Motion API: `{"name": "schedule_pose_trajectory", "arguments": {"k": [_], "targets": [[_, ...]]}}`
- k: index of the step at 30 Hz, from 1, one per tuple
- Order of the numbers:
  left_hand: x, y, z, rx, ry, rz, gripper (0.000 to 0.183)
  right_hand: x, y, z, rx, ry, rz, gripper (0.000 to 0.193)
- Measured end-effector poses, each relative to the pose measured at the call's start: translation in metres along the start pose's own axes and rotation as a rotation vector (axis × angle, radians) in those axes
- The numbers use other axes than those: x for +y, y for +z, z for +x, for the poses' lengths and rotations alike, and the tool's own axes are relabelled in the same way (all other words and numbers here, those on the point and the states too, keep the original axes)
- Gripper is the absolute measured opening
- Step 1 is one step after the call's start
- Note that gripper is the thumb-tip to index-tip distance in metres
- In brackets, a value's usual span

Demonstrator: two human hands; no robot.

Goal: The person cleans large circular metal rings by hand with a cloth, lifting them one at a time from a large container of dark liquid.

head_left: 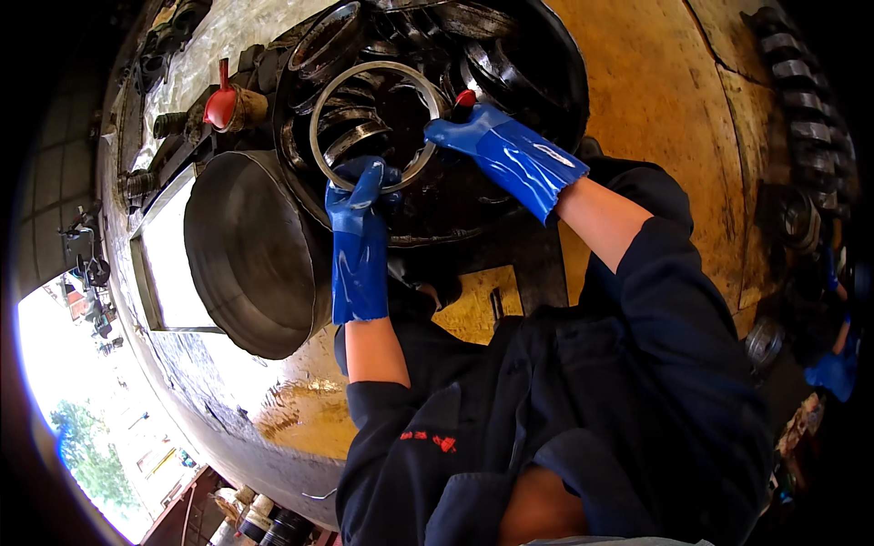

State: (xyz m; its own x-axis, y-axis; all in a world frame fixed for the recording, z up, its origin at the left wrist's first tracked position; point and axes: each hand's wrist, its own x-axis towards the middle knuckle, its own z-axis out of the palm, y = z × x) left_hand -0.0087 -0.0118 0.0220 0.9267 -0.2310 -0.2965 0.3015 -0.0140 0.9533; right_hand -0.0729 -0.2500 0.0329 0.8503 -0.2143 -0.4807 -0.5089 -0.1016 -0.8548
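Observation:
A bare metal ring [375,67] is held up over a round black tub [584,100]. My left hand [361,196], in a long blue rubber glove, grips the ring's near left edge with its fingers wrapped around it. On the ring's right side, my right hand [473,135], gloved the same way, closes its fingertips on the edge. A small red piece [466,97] shows just beyond the right hand; whether that hand holds it I cannot tell. Several dark, oily rings [328,38] lie heaped in the tub, some seen through the held ring.
A wide dark metal basin [250,259] leans on its side left of the tub. Beyond it a red scoop [220,105] rests against a brown can [249,109]. Ribbed dark parts [801,109] line the far right. Another person's blue glove [830,373] shows at the right edge.

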Motion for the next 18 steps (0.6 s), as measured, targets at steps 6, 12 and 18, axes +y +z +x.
{"name": "schedule_pose_trajectory", "arguments": {"k": [6, 12, 18], "targets": [[0.037, 0.002, -0.006, 0.189, 0.235, 0.814, 0.054, 0.002, 0.005, 0.004, 0.290, -0.340, -0.489, 0.028], [0.057, -0.003, -0.020, -0.193, 0.232, 1.413, 0.043, 0.011, 0.019, 0.005, 0.178, -0.695, -0.809, 0.032], [0.049, -0.006, -0.022, -0.041, -0.038, 1.057, 0.039, 0.037, 0.031, 0.012, 0.283, -0.604, -0.517, 0.027]]}}
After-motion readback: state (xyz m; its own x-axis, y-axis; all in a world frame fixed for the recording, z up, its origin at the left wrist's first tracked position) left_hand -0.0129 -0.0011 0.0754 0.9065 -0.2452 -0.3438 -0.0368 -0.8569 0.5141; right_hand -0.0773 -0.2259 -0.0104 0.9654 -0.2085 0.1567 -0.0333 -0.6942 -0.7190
